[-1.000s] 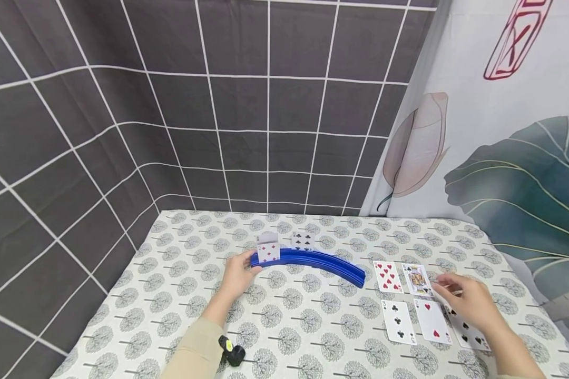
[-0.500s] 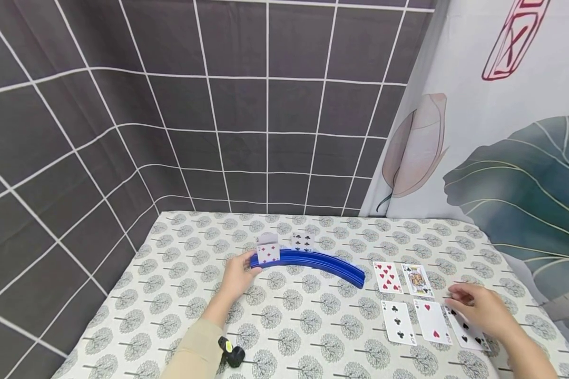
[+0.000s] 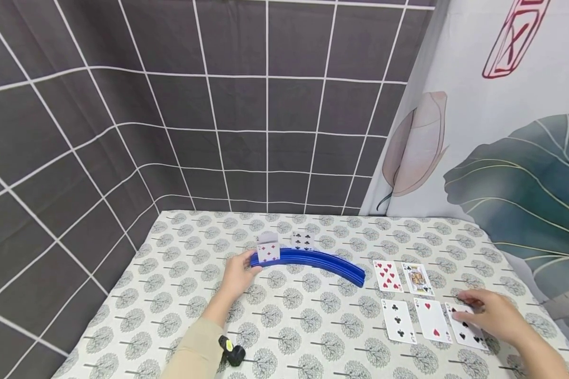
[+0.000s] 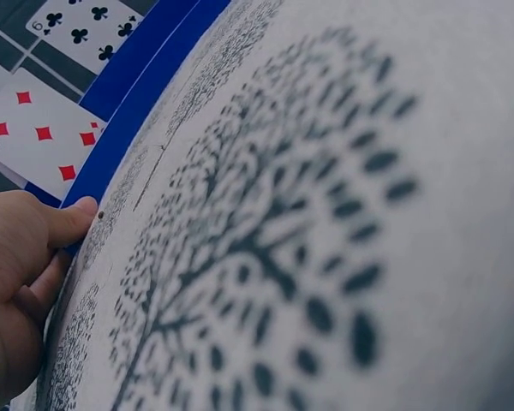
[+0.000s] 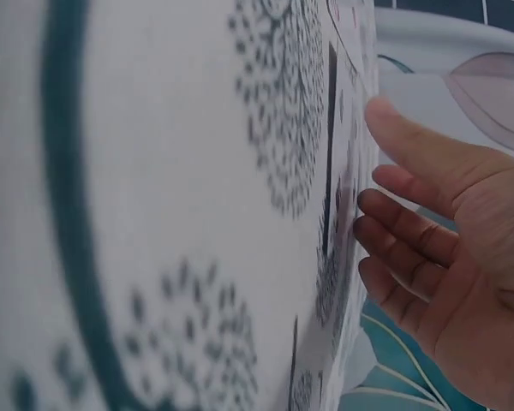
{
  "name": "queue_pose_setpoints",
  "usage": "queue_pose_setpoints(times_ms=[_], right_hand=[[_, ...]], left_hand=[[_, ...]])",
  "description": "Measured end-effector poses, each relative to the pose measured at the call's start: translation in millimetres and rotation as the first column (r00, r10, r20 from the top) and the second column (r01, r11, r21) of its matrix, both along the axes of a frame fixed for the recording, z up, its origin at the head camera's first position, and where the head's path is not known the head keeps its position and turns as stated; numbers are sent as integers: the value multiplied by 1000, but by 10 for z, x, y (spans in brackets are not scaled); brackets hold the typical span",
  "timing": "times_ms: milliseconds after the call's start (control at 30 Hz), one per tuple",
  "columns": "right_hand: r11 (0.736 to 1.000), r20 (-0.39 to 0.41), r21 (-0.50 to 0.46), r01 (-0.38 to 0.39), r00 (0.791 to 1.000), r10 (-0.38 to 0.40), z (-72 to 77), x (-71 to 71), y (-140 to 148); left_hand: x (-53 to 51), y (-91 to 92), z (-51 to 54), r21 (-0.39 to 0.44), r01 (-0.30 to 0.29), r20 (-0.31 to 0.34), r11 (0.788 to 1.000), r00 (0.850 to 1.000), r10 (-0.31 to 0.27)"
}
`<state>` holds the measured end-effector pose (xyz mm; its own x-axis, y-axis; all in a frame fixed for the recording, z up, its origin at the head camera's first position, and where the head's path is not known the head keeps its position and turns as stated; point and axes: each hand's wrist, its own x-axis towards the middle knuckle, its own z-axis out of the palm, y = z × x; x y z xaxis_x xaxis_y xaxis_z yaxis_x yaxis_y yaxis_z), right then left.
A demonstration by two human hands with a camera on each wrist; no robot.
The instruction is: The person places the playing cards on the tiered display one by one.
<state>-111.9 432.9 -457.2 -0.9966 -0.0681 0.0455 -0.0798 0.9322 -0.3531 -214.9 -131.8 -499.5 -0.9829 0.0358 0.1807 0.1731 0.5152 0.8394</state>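
1. Dark curtain [image 3: 294, 110]: white-gridded, hanging behind the blue card holder [image 3: 315, 259], which lies curved on the tree-print cloth of the bench [image 3: 332, 310].
2. Sleeve [image 3: 192, 350]: beige, on the near left side of the holder, with a black device [image 3: 232, 353] beside it.
3. Left hand [image 3: 238, 275]: pinching the holder's left end, thumb on the near side.
4. Diamond card [image 3: 268, 253]: upright in the holder's left part; a pale card [image 3: 267, 237] shows behind it.
5. Club card [image 3: 303, 240]: upright at the holder's far edge, right of the diamond card.
6. Heart card [image 3: 387, 276]: flat, just beside the holder's right end.
7. Three of clubs [image 3: 399, 321]: flat, nearer the viewer than the holder.
8. King [image 3: 418, 279] and two of hearts [image 3: 432, 320]: flat, farther right of the holder.
9. Spade card [image 3: 467, 326]: flat, rightmost from the holder, partly covered.
10. Right hand [image 3: 495, 316]: well right of the holder, over the spade card's edge, thumb and bent fingers spread apart; contact cannot be told.
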Motion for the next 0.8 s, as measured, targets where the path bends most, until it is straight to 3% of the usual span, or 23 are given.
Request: queue_pose_setpoints(times_ms=[333,800], right_hand=[[996,42,27,-84,996,83,10,6,127],[996,125,67,-54,991,45,8,-23,109]], left_hand=[[3,5,2,5,-5,6,1000,1000,5],[26,6,35,14,1,13,1000,1000,-1]])
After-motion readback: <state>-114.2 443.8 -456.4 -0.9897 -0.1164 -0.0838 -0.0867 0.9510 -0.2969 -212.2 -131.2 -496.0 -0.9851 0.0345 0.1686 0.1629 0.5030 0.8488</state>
